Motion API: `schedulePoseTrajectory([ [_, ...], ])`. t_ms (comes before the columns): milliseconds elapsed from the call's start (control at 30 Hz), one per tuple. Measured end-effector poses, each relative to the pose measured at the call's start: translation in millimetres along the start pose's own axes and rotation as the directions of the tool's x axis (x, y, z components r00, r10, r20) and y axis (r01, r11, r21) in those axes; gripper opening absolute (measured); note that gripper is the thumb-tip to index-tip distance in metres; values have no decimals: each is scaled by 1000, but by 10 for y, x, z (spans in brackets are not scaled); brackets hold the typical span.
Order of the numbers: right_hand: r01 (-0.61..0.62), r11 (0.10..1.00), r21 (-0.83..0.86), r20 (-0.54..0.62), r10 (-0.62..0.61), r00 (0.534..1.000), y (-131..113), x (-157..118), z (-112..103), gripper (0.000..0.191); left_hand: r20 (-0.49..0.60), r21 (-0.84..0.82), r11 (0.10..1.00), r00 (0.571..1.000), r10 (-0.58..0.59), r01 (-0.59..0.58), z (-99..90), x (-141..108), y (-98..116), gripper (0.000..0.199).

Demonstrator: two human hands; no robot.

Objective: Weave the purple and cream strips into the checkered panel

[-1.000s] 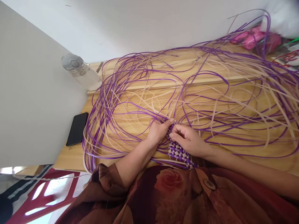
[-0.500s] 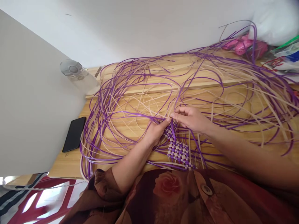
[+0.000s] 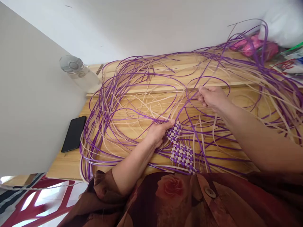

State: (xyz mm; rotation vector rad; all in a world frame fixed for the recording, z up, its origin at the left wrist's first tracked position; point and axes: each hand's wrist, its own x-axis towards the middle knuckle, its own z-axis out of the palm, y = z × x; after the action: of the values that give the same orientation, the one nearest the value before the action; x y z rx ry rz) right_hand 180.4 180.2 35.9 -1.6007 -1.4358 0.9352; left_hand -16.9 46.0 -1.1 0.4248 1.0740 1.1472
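A woven piece [image 3: 181, 153] in purple and beige checks lies on the wooden table near my body, its narrower upper part tilted up. My left hand [image 3: 158, 131] is closed on the upper left edge of this weave, thumb on top. Up and to the right, my right hand [image 3: 210, 97] pinches a purple strip [image 3: 183, 108] that runs taut from the top of the weave. Long loose purple and beige strips fan out from the piece on both sides. The fingers under the left hand are partly hidden.
A clear bottle [image 3: 80, 73] with a grey lid stands at the back left, and a black phone [image 3: 74, 134] lies at the left edge. Bundled strips [image 3: 101, 126] curve along the left side. Pink material [image 3: 254, 47] and plastic bags sit at the back right against the wall.
My right hand has moved up and right, away from the weave, drawing the purple strip out straight. The left hand stays at the weave's edge.
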Motion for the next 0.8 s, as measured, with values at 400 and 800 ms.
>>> schedulePoseTrajectory([
  [400, 900, 306, -310, 552, -712, 433, -108, -658, 119, 27, 188, 24, 989, 972, 142, -149, -7, -30, 13, 36],
  [800, 7, 998, -70, 562, 33, 827, -548, -852, 63, 8, 273, 66, 980, 948, 166, -190, -59, -48, 43, 36],
])
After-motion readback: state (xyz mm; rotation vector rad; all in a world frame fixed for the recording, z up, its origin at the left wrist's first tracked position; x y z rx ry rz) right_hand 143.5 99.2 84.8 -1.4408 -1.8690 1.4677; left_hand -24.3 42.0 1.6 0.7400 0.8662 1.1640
